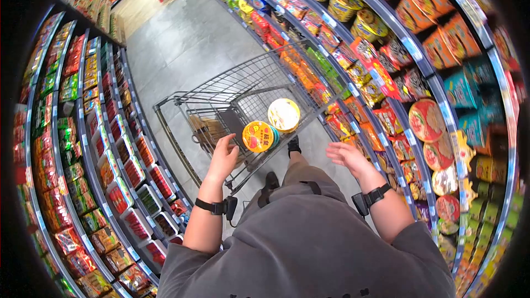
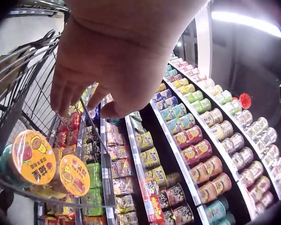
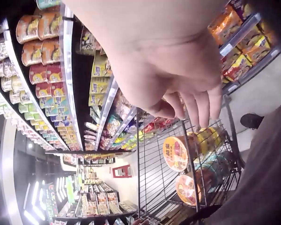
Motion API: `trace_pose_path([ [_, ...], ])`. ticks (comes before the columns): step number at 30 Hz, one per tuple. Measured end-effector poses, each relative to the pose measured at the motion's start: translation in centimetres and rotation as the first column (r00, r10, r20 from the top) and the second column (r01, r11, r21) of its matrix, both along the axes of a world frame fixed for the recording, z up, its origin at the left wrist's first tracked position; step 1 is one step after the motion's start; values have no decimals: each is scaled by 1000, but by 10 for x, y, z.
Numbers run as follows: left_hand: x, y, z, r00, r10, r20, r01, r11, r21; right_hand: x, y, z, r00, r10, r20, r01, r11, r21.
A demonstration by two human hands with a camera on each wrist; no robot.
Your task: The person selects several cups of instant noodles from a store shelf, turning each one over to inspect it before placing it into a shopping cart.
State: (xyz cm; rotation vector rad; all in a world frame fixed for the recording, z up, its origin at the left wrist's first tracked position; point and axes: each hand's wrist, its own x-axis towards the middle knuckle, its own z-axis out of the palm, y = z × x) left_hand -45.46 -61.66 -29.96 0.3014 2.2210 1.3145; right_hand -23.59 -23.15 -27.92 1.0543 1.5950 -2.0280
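Two round lids [image 1: 257, 136], cart [image 1: 233, 74] between shelves [image 1: 411, 47]

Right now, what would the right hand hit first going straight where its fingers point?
Right hand: likely the cart rim nearest it, though height is unclear; it might pass over toward the pale-lidded cup.

The left grip [image 2: 114, 61] hangs above two orange-lidded tubs [image 2: 35, 157] in the wire cart [image 2: 18, 98], beside stocked shelves [image 2: 189, 178].
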Motion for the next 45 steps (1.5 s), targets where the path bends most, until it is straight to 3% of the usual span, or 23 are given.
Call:
trace_pose_path([
  [6,27,15,-10,990,-138,-26,137,990,-20,87,-19,16,979,-200,46,199,980,14],
  [9,37,37,-7,971,-239,18,238,970,43,122,-21,22,963,-268,9,268,963,24],
  [14,54,84,22,931,-361,-57,362,932,19,169,-11,25,931,-358,-74,360,933,15],
  [22,95,198,35,835,-530,-148,538,843,14,277,27,39,825,-539,-172,544,839,-23],
  [24,116,233,36,795,-573,-198,599,793,113,310,37,48,791,-584,-182,588,808,-34],
  [25,131,250,41,800,-585,-131,599,787,145,328,42,54,766,-608,-208,614,788,-41],
  [29,185,317,65,720,-673,-172,690,721,67,393,64,53,689,-681,-248,691,720,-56],
  [38,269,416,80,633,-734,-245,769,632,96,488,118,63,643,-701,-308,723,688,-58],
  [45,289,444,107,636,-710,-303,763,636,113,493,152,94,655,-659,-369,680,727,-91],
])
